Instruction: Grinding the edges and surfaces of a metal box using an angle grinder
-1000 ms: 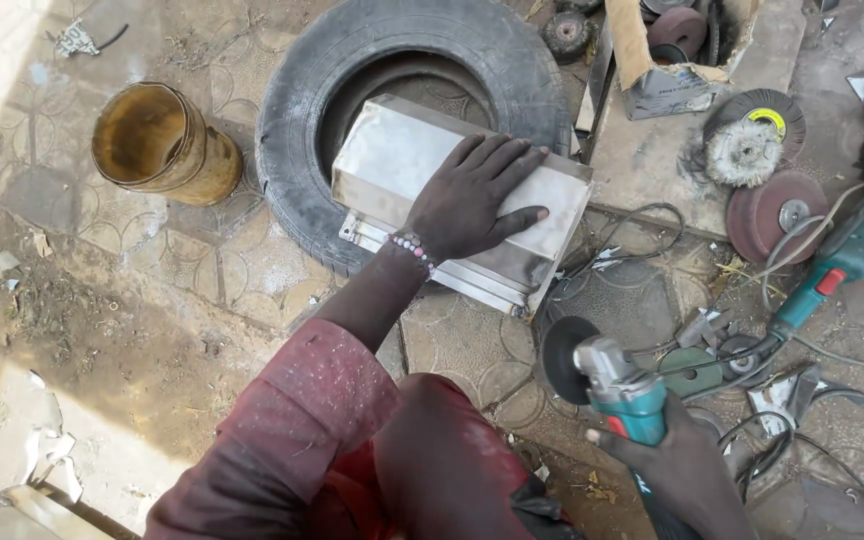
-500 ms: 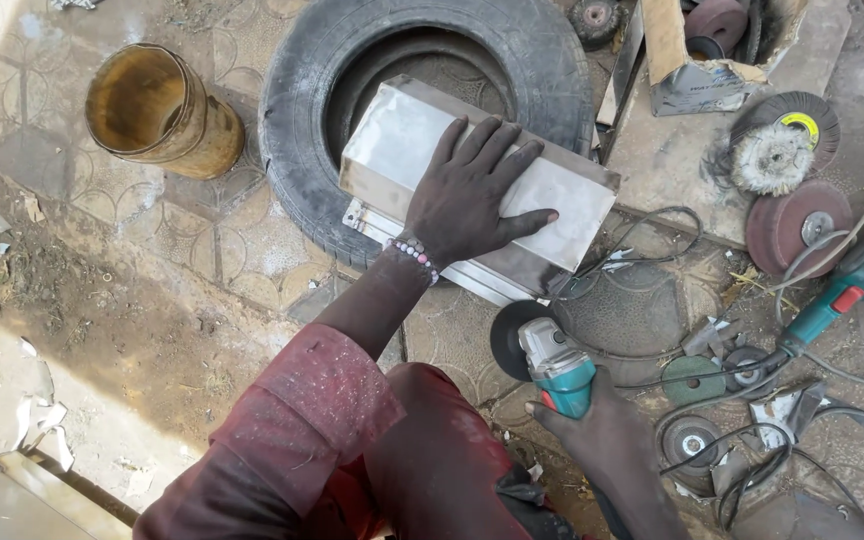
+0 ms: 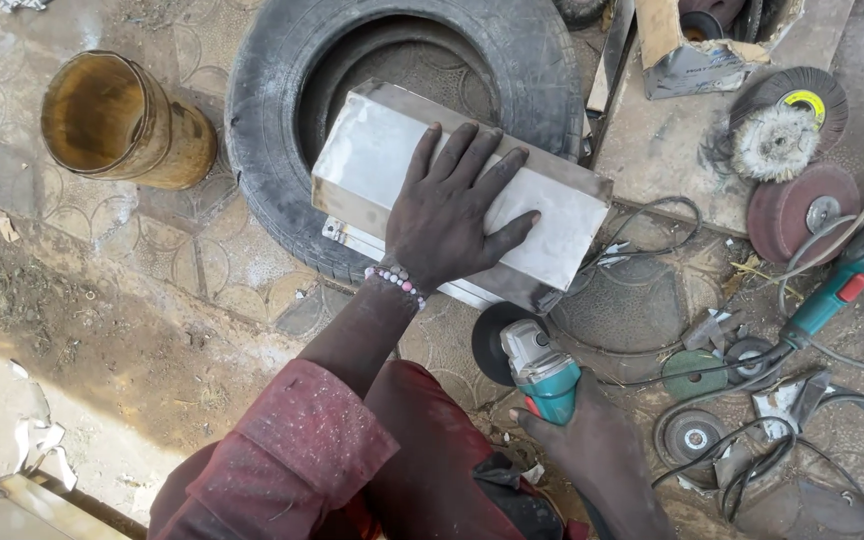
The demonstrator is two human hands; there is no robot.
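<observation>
Head view: left hand [image 3: 449, 217] lies flat, fingers spread, on the box [image 3: 457, 195] atop the tyre [image 3: 272, 150], centre frame. Right hand [image 3: 592, 455] grips the grinder [image 3: 542, 368]; its disc could kick if the box rocks.

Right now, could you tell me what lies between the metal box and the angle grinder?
In the head view, only a short strip of patterned paving lies between the metal box and the angle grinder, whose dark disc nearly reaches the box's lower edge.
</observation>
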